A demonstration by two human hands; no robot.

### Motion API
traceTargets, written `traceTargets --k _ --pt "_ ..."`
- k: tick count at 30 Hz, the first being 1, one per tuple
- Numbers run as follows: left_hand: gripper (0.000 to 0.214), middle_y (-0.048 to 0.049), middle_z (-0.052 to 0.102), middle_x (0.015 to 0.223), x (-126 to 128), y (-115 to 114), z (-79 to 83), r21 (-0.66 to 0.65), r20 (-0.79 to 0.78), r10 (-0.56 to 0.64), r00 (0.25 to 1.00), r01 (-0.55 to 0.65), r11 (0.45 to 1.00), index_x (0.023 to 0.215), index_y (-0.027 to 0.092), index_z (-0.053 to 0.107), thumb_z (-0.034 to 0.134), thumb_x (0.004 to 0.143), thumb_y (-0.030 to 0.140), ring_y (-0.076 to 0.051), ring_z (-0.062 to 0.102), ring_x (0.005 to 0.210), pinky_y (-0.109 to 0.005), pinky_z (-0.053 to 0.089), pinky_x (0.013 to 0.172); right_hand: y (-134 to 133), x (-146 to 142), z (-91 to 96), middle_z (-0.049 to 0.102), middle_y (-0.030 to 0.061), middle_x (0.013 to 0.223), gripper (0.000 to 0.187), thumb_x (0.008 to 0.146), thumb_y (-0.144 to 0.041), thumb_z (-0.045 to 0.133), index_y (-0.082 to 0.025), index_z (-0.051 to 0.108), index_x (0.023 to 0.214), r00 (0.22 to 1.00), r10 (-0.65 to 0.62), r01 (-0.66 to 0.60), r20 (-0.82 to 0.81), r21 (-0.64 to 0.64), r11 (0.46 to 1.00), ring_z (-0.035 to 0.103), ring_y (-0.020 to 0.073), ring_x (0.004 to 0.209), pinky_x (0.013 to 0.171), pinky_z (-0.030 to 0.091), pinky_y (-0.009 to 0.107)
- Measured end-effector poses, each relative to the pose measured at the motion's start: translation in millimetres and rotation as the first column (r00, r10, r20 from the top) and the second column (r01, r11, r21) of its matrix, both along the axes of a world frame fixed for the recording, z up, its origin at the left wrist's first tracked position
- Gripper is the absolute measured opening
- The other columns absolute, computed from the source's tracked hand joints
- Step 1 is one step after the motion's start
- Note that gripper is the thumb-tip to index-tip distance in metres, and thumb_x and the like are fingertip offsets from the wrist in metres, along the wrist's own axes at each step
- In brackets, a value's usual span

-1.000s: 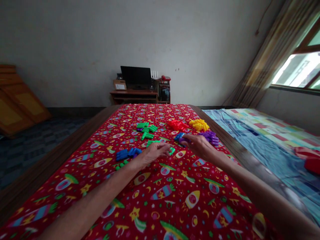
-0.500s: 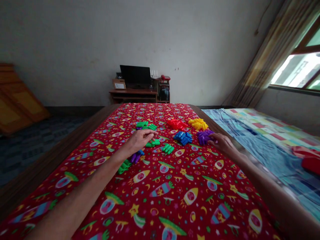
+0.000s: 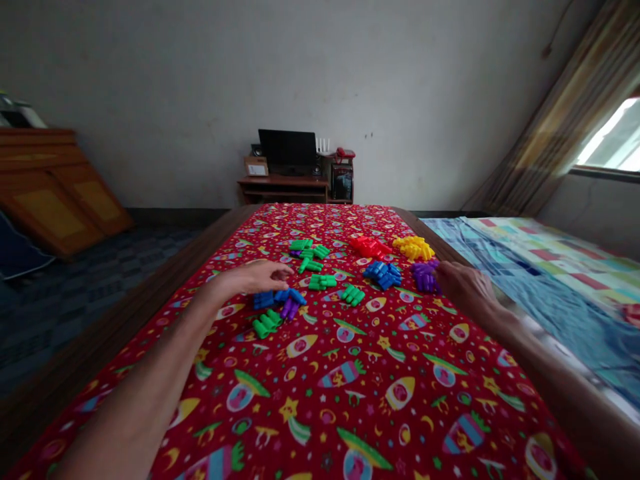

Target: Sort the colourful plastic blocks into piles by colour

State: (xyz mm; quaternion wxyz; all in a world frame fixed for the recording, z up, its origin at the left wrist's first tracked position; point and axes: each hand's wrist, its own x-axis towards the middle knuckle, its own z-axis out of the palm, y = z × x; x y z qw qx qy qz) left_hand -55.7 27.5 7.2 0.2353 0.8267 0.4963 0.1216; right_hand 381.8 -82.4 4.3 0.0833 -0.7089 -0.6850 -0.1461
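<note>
Plastic toy pieces lie in colour groups on a red rocket-print cloth (image 3: 350, 400). My left hand (image 3: 257, 276) hovers palm down with fingers stretched, just above a few blue pieces (image 3: 273, 297) and a purple piece (image 3: 289, 308); it holds nothing. Green pieces (image 3: 266, 324) lie just nearer me. My right hand (image 3: 467, 288) rests at the cloth's right edge, its fingers touching the purple pile (image 3: 425, 276); whether it grips a piece is hidden. A blue pile (image 3: 383, 273), a red pile (image 3: 369, 246) and a yellow pile (image 3: 414, 248) lie beyond.
More green pieces (image 3: 310, 257) sit at the far middle, with others (image 3: 353, 294) nearer. A bed with a patchwork sheet (image 3: 540, 267) adjoins on the right. A low desk with a monitor (image 3: 293, 157) stands at the far wall, and wooden panels (image 3: 55, 193) lean on the left.
My left hand drew back left from the green pieces to above the blue ones. My right hand put down a blue piece and moved right to the purple pile. The view turned slightly left.
</note>
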Motion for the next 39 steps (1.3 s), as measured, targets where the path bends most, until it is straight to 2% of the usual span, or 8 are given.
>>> traceTargets --k 3,6,10,14,19,26,32,39 --pt "0.044 -0.0072 0.074 0.108 10 -10 0.1 0.035 -0.186 -0.046 0.981 0.054 0.998 0.106 0.021 0.072 0.07 0.063 0.033 -0.027 0.066 0.099 -0.028 0.05 0.082 1 -55 4.9 0.064 0.0058 0.073 0.026 0.095 -0.023 0.042 -0.016 0.061 0.078 0.923 0.376 -0.372 -0.085 0.061 0.926 0.052 0.0123 0.06 0.054 0.028 0.025" --pt "0.038 -0.01 0.074 0.105 24 -17 0.0 0.065 -0.276 -0.039 0.96 0.059 0.996 0.103 0.016 0.073 0.065 0.067 0.026 -0.027 0.067 0.096 -0.028 0.049 0.081 3 -129 -0.2 0.065 0.0062 0.082 0.021 0.093 -0.012 0.043 -0.015 0.061 0.082 0.648 0.756 -0.759 -0.094 0.006 0.651 0.056 0.0123 0.068 0.06 0.036 0.024" --pt "0.032 -0.0081 0.075 0.099 25 -15 -1.9 0.079 -0.292 -0.066 0.954 0.093 0.993 0.099 0.016 0.073 0.056 0.073 0.022 -0.023 0.068 0.091 -0.024 0.049 0.078 15 -215 -18.3 0.064 0.0123 0.106 0.019 0.09 -0.005 0.048 -0.013 0.058 0.104 0.334 0.943 -0.938 -0.02 -0.105 0.33 0.059 0.0179 0.101 0.083 0.046 0.028" --pt "0.032 -0.0046 0.075 0.097 9 -10 -3.9 0.109 -0.244 -0.037 0.969 0.065 0.992 0.1 0.019 0.073 0.051 0.079 0.027 -0.019 0.068 0.087 -0.021 0.049 0.075 26 -250 -34.1 0.063 0.0165 0.111 0.027 0.093 -0.008 0.044 -0.01 0.053 0.119 0.406 0.909 -0.897 0.096 -0.15 0.416 0.059 0.0218 0.101 0.083 0.049 0.034" --pt "0.032 -0.005 0.076 0.089 6 -1 -15.9 0.228 -0.188 0.084 0.978 -0.04 0.973 0.093 0.02 0.075 0.047 0.08 0.028 -0.021 0.068 0.083 -0.024 0.048 0.074 31 -234 -25.9 0.068 0.0108 0.094 0.017 0.096 -0.014 0.044 -0.012 0.059 0.104 0.485 0.874 -0.869 0.005 -0.106 0.483 0.061 0.0179 0.085 0.069 0.045 0.027" --pt "0.041 -0.0026 0.072 0.072 -7 20 -51.1 0.162 0.148 0.106 0.983 -0.13 0.978 0.091 0.017 0.073 0.044 0.076 0.042 -0.019 0.064 0.065 -0.025 0.047 0.06 55 -99 16.5 0.072 0.0076 0.082 0.027 0.095 -0.034 0.049 -0.015 0.067 0.101 0.857 0.459 -0.435 -0.235 0.149 0.888 0.062 0.0154 0.068 0.06 0.037 0.023" --pt "0.039 -0.0023 0.07 0.069 -13 20 -56.6 0.151 0.276 0.134 0.952 -0.181 0.972 0.089 0.019 0.072 0.05 0.074 0.047 -0.02 0.064 0.066 -0.025 0.047 0.059 60 20 26.0 0.071 0.0095 0.076 0.039 0.09 -0.041 0.045 -0.013 0.072 0.087 0.885 0.279 -0.273 -0.374 0.069 0.96 0.06 0.0164 0.064 0.058 0.039 0.025" --pt "0.04 -0.0018 0.066 0.063 -13 20 -56.7 0.147 0.265 0.153 0.952 -0.196 0.969 0.089 0.019 0.073 0.049 0.073 0.048 -0.019 0.06 0.059 -0.025 0.045 0.054 50 45 21.0 0.065 0.0081 0.068 0.04 0.086 -0.038 0.043 -0.012 0.068 0.07 0.929 0.244 -0.274 -0.277 -0.075 0.959 0.05 0.0129 0.056 0.055 0.034 0.025"
